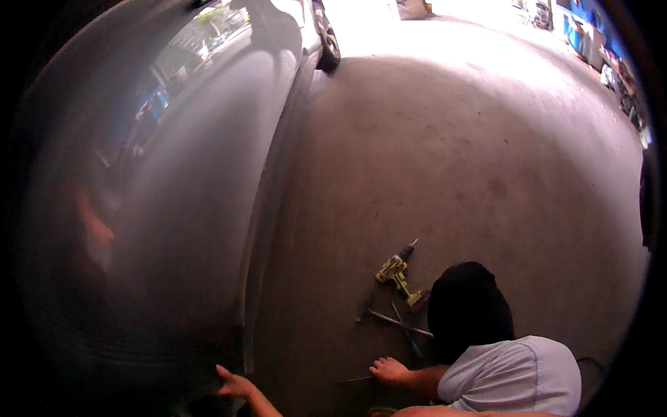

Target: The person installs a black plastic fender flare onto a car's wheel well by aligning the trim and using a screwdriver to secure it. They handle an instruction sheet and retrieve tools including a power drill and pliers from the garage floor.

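Note:
The grey side of a car [201, 160] fills the left of the head view. At its dark lower end is my left hand [235, 386], thumb stretched up and apart from the fingers; whether it touches the panel is unclear in shadow. My right hand [390, 372] is low over the floor, fingers curled, with a thin dark rod [352, 380] coming out of it. Beyond it lie a screwdriver [415, 346] with a dark handle and a long metal bar [396, 322], crossing each other. Just past them rests a yellow cordless drill [394, 272], its bit pointing away.
A dark rounded shape [471, 309], apparently my clothed knee, rises beside the tools, next to my pale sleeve [521, 375]. Concrete floor [451, 160] stretches away to bright light. The car's wheel [326, 38] stands far ahead; blue containers [580, 35] line the far right.

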The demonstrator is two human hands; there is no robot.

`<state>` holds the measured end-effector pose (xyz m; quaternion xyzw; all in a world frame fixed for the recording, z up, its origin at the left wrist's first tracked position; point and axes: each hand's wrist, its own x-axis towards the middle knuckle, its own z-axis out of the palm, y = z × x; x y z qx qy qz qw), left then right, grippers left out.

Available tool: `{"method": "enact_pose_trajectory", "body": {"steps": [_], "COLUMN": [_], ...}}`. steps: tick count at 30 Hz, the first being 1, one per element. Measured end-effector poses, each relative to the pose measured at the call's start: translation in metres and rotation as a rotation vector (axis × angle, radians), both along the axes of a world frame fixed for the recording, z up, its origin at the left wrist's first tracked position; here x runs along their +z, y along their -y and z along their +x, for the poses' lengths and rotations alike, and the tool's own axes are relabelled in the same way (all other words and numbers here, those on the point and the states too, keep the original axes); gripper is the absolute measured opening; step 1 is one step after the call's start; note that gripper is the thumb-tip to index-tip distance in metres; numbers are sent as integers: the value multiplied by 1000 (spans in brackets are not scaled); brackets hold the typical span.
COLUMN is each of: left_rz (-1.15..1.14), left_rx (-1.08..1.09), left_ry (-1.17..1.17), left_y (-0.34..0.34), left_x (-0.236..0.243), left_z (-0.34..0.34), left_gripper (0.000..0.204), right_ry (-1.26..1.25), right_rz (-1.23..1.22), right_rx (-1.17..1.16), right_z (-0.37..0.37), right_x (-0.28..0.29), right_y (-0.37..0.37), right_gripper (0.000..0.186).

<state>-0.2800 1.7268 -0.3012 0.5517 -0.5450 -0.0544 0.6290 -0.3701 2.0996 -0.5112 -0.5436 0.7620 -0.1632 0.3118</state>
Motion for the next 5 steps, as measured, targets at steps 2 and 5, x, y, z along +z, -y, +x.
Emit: {"method": "enact_pose_trajectory", "body": {"steps": [2,5], "left_rz": [-36,115], "left_rx": [9,157], "left_ry": [0,109], "left_y": [25,-9], "left_x": [-10,19], "left_z": [23,-7], "left_gripper": [69,74], "right_ry": [13,33], "right_rz": [-24,14], "right_rx": [-11,-22], "right_z": [3,5], "right_x": [3,8], "right_y": [1,-5], "right_gripper": [30,31]}}
